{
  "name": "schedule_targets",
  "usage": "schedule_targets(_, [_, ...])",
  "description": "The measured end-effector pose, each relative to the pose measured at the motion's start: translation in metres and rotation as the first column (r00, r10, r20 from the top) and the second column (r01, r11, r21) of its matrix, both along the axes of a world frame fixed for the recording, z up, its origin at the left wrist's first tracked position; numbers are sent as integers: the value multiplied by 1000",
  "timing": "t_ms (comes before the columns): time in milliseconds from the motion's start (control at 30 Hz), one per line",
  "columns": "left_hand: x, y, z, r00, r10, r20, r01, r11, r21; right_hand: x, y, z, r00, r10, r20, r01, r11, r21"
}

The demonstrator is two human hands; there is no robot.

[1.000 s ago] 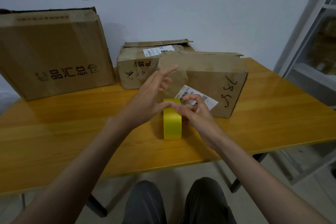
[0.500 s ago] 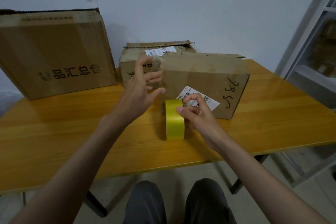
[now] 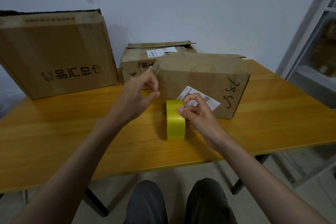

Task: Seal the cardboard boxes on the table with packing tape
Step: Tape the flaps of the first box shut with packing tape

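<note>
A yellow tape roll [image 3: 175,122] stands on edge on the wooden table [image 3: 54,132]. My right hand [image 3: 197,114] holds it, thumb on the outer face and fingers curled at its right side. My left hand [image 3: 140,92] is raised up and to the left of the roll, its thumb and curled fingers pinching what looks like a faint clear strip of tape. Just behind the roll lies a closed cardboard box [image 3: 203,78] with a white label and handwriting. A second box [image 3: 138,60] with a torn top flap sits behind that one.
A large printed cardboard box [image 3: 54,52] stands at the back left against the wall. A metal shelf frame [image 3: 312,45] rises at the right, past the table's edge. My knees show below the table's front edge.
My left hand has left the roll and moved up and to the left, its fingers now curling. My right hand stays on the roll.
</note>
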State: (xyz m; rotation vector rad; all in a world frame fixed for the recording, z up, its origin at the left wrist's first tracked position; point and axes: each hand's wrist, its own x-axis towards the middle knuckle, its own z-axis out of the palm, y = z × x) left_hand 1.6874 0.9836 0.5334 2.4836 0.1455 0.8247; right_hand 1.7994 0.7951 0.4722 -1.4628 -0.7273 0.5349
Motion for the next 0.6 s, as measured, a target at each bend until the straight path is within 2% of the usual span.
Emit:
schedule_targets(133, [6, -5, -6, 974, 37, -223, -34, 999, 18, -2, 0, -1, 1000, -8, -18, 8, 1000, 17])
schedule_targets(233, [9, -16, -9, 953, 86, -289, -68, 995, 70, -4, 2, -2, 1000, -16, -12, 16, 1000, 20])
schedule_targets(433, [13, -28, -6, 947, 135, -291, -124, 991, 58, -7, 2, -3, 1000, -20, -4, 20, 1000, 17])
schedule_targets(600, [12, -33, -9, 966, 190, -174, -197, 980, -24, -12, 4, -3, 999, -37, 40, 36, 999, 22])
